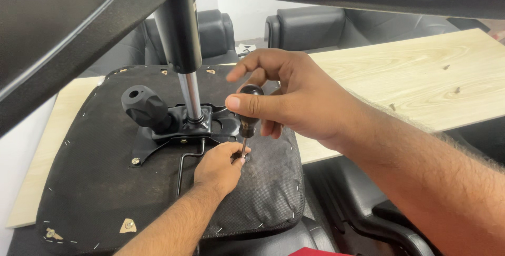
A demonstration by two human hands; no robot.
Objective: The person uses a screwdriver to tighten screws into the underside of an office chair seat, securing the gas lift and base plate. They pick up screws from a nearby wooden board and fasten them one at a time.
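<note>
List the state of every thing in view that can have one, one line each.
right hand: closed on the screwdriver handle
screwdriver: upright, tip down at a screw
left hand: fingertips pinched at the screwdriver tip
seat underside: lying upside down on the wooden tabletop
gas cylinder: standing upright in the metal plate
black knob: attached to the plate

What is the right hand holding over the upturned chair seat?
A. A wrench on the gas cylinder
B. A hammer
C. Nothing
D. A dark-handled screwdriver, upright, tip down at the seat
D: the right hand grips the dark-handled screwdriver upright, its shaft pointing down to the seat underside, where the left hand steadies the tip.
</note>
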